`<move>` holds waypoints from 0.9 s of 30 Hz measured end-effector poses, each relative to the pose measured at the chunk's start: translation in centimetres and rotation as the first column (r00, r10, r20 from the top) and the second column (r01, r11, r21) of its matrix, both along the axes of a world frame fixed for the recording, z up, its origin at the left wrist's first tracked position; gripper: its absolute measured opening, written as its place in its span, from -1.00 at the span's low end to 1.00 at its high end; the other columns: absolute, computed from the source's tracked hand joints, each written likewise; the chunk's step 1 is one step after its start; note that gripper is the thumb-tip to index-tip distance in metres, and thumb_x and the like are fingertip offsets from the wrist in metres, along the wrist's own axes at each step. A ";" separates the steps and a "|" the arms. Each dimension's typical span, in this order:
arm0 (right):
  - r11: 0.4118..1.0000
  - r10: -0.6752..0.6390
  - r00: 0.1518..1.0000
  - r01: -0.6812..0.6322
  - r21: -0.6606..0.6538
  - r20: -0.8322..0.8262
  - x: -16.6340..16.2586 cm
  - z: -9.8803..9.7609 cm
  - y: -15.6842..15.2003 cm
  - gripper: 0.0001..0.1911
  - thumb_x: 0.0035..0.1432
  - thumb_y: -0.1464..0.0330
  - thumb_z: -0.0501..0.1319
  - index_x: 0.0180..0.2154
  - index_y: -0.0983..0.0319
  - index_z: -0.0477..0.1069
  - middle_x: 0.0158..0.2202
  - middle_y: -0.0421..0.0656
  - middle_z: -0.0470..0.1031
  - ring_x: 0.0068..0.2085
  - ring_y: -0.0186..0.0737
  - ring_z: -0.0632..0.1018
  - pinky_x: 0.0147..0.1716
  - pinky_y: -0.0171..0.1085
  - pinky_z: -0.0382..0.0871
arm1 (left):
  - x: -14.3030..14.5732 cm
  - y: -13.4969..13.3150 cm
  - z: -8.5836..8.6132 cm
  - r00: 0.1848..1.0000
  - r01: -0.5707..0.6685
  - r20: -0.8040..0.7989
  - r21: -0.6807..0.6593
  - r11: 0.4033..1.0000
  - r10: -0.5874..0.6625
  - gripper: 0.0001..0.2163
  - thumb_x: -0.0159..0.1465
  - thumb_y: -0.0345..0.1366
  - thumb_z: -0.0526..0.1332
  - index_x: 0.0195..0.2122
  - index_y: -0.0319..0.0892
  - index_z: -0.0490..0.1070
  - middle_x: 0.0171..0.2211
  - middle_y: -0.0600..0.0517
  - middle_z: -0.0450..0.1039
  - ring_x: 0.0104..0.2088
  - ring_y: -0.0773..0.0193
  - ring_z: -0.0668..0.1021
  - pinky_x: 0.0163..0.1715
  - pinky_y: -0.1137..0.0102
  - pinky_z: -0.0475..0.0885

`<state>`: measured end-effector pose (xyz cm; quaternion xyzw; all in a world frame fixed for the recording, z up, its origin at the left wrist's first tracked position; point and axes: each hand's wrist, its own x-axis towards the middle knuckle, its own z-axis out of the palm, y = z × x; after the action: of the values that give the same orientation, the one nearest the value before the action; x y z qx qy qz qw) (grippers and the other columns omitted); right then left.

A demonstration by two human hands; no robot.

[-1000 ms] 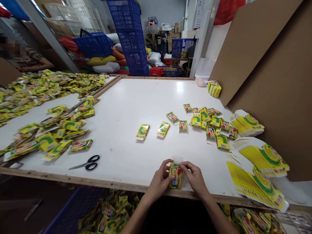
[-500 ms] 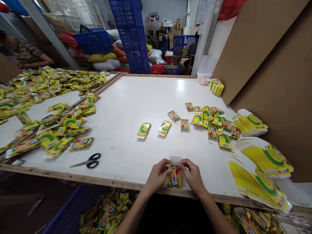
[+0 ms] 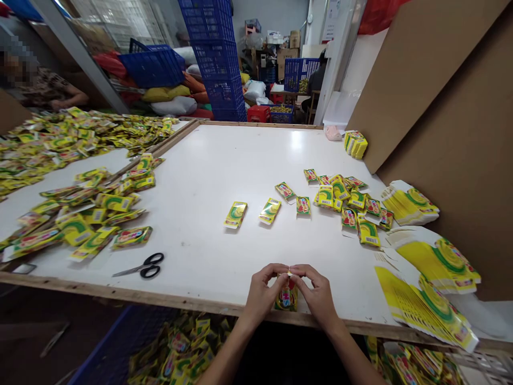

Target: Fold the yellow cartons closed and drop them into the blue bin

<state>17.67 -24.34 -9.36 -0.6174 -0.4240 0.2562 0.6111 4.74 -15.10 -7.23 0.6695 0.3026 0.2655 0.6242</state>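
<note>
A small yellow and green cardboard box [image 3: 286, 300] lies at the front edge of the white table, its printed face up. My left hand [image 3: 265, 287] pinches the box's far end from the left, thumb and fingers closed. From the right, my right hand [image 3: 313, 289] grips the same end, its fingertips meeting those of the left. Only a small bit of the white end flap shows between the fingertips. Two like boxes lie ahead, a left one [image 3: 235, 215] and a right one [image 3: 270, 211].
Black-handled scissors [image 3: 147, 266] lie to the left, near a heap of boxes [image 3: 92, 219]. On the right are loose boxes [image 3: 348, 200] and fanned stacks of flat cartons [image 3: 425, 305]. A blue crate [image 3: 100, 353] with boxes stands below the table edge. A person [image 3: 52, 91] sits far left.
The white flap that stood up at the box's far end is now folded down under my fingertips. Both hands have drawn closer together over that end.
</note>
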 end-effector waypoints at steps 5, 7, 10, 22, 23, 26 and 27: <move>0.997 -0.061 0.998 0.061 -0.054 0.003 -0.4 0.3 0.2 -0.78 0.16 0.20 0.22 -0.27 0.20 0.52 -0.28 -0.09 0.56 -0.25 -0.15 0.54 -0.26 -0.22 0.45 | 0.7 -0.5 -0.4 0.996 -0.091 0.011 -0.038 0.995 0.092 -0.82 0.18 -0.21 0.27 -0.27 -0.21 0.51 -0.29 -0.06 0.57 -0.25 0.18 0.57 -0.20 0.35 0.46; 0.992 -0.070 0.998 0.069 -0.108 -0.007 -0.2 0.6 0.5 -0.77 0.15 0.19 0.22 -0.30 0.21 0.51 -0.35 -0.12 0.55 -0.33 -0.19 0.52 -0.33 -0.26 0.42 | 1.0 -0.3 -0.5 0.993 -0.113 0.007 -0.058 0.992 0.114 -0.82 0.17 -0.20 0.27 -0.31 -0.22 0.51 -0.38 -0.03 0.56 -0.33 0.22 0.56 -0.29 0.39 0.45; 0.984 -0.072 0.997 0.064 -0.168 -0.039 0.1 1.1 1.1 -0.74 0.13 0.16 0.22 -0.33 0.22 0.49 -0.41 -0.15 0.53 -0.41 -0.22 0.47 -0.40 -0.29 0.38 | 1.3 0.1 -0.5 0.992 -0.128 0.000 -0.084 0.988 0.129 -0.82 0.15 -0.20 0.29 -0.35 -0.23 0.49 -0.45 0.01 0.53 -0.40 0.26 0.54 -0.37 0.43 0.43; 0.995 0.004 0.995 -0.013 -0.101 -0.096 -0.1 0.2 0.0 -0.76 0.17 0.18 0.21 -0.34 0.21 0.49 -0.31 -0.12 0.55 -0.25 -0.17 0.51 -0.28 -0.27 0.37 | 0.4 -0.3 -0.6 1.000 0.028 0.004 -0.134 0.991 -0.028 -0.79 0.18 -0.23 0.26 -0.21 -0.22 0.54 -0.24 -0.08 0.59 -0.20 0.14 0.57 -0.17 0.32 0.45; 0.995 0.016 0.995 -0.025 -0.096 -0.094 -0.1 0.2 -0.2 -0.77 0.18 0.19 0.20 -0.33 0.21 0.50 -0.29 -0.12 0.55 -0.23 -0.16 0.51 -0.26 -0.27 0.37 | 0.1 -0.3 -0.2 1.000 0.028 -0.008 -0.115 0.993 -0.029 -0.79 0.18 -0.24 0.26 -0.23 -0.22 0.54 -0.25 -0.08 0.59 -0.20 0.13 0.57 -0.17 0.32 0.45; 0.995 0.006 0.996 -0.014 -0.099 -0.085 0.2 0.2 -0.6 -0.75 0.20 0.18 0.17 -0.27 0.20 0.52 -0.25 -0.10 0.55 -0.19 -0.15 0.51 -0.20 -0.25 0.36 | -2.3 0.5 2.0 0.993 -0.031 -0.112 0.036 0.999 0.035 -0.81 0.20 -0.22 0.22 -0.27 -0.19 0.55 -0.30 -0.04 0.58 -0.24 0.15 0.56 -0.18 0.33 0.44; 0.994 -0.020 0.995 0.009 -0.113 -0.094 0.4 0.1 -0.7 -0.73 0.20 0.17 0.17 -0.22 0.19 0.51 -0.23 -0.10 0.55 -0.19 -0.15 0.51 -0.18 -0.24 0.36 | -3.7 1.1 3.0 0.985 -0.030 -0.168 0.087 0.996 0.045 -0.81 0.21 -0.21 0.20 -0.28 -0.18 0.54 -0.31 -0.02 0.57 -0.26 0.16 0.56 -0.19 0.34 0.44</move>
<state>18.11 -25.04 -9.24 -0.6411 -0.3748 0.3043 0.5966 1.09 -14.05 -4.19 0.7097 0.3559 0.2316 0.5622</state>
